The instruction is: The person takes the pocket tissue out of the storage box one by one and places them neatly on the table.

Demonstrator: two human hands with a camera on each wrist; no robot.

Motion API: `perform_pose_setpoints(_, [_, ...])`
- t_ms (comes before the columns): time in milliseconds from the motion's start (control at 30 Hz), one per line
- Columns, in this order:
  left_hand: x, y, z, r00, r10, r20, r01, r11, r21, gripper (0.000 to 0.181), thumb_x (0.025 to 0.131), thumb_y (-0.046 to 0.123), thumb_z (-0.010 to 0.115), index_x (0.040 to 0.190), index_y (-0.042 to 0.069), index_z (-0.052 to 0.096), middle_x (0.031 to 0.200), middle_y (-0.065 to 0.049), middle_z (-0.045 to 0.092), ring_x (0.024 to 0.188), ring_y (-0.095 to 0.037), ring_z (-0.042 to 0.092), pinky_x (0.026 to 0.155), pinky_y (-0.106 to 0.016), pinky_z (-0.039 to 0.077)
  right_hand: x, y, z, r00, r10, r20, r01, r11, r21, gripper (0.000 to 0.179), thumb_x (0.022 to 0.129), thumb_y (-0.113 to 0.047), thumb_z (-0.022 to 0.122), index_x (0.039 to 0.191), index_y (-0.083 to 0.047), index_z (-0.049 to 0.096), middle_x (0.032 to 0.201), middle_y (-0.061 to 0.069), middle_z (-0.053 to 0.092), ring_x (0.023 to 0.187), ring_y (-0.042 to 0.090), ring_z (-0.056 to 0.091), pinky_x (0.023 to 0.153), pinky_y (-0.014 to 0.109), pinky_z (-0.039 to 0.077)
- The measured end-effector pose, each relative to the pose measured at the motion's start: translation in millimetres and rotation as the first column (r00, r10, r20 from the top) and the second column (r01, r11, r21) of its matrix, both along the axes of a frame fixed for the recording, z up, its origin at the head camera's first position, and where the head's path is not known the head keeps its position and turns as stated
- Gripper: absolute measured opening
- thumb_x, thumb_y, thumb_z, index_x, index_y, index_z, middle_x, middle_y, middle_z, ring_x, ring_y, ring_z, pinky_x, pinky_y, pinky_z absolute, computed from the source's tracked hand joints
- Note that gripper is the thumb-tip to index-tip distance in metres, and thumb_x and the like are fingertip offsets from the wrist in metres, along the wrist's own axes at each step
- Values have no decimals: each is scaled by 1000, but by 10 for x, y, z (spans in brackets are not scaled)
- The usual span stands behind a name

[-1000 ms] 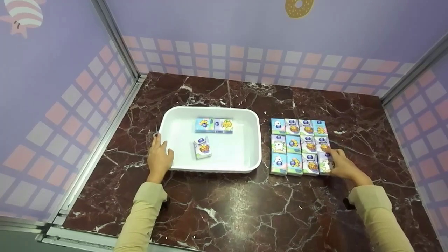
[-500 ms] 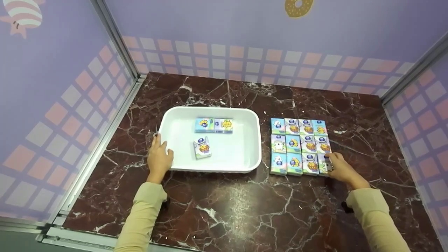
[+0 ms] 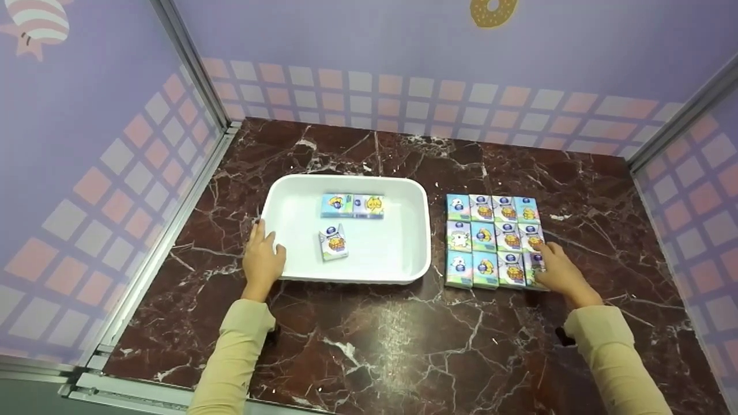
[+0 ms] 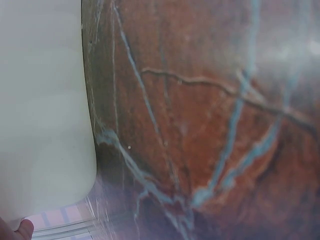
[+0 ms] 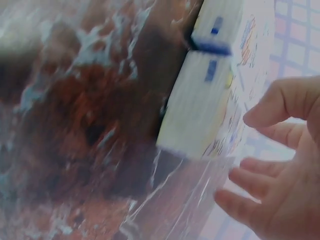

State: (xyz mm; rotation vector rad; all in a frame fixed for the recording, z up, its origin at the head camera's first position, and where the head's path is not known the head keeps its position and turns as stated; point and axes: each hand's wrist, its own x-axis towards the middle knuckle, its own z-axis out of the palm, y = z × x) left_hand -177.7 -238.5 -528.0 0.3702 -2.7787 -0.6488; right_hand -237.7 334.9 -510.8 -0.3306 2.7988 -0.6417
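A white tray (image 3: pixel 375 253) holds three small cartoon-printed packs, which look like pocket tissues: two lie end to end at the back, and one tilted pack (image 3: pixel 334 242) lies nearer. My left hand (image 3: pixel 263 262) rests on the tray's left rim with fingers extended and thumb spread apart; few of its fingers show in the left wrist view. To the right, several tissue packs (image 3: pixel 484 237) lie in a tight block of rows. My right hand (image 3: pixel 565 278) is at the near right corner pack (image 3: pixel 533 270), partly covering it. In the right wrist view its fingers are spread and grip nothing.
Dark red marble tabletop (image 3: pixel 392 340) lies under everything. A purple back wall (image 3: pixel 403 57) and side panels (image 3: pixel 115 190) with metal edge strips enclose it. The tray and the block of packs stand a short gap apart.
My right hand has shifted slightly left over the near right corner pack, now covering more of it. The left hand, tray and packs have stayed in place.
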Motion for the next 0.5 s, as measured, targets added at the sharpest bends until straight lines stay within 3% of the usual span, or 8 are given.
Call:
perform_pose_setpoints(200, [-4, 3, 12, 1000, -1, 23, 1, 1000, -4, 41, 81, 14, 47, 115, -7, 55, 142, -15, 29, 132, -33, 25, 101, -52, 30, -5, -201, 17, 994, 42, -98, -39, 999, 34, 58, 74, -8, 55, 126, 9, 36, 130, 38, 24, 116, 54, 27, 90, 63, 30])
perform_pose_setpoints(500, [1, -3, 19, 1000, -2, 24, 2, 1000, -1, 41, 81, 15, 46, 115, -7, 55, 142, -15, 30, 131, -33, 26, 101, -52, 31, -33, -625, -27, 979, 139, -152, -151, 986, -72, 53, 76, -7, 57, 125, 5, 39, 132, 36, 26, 117, 52, 31, 93, 62, 31])
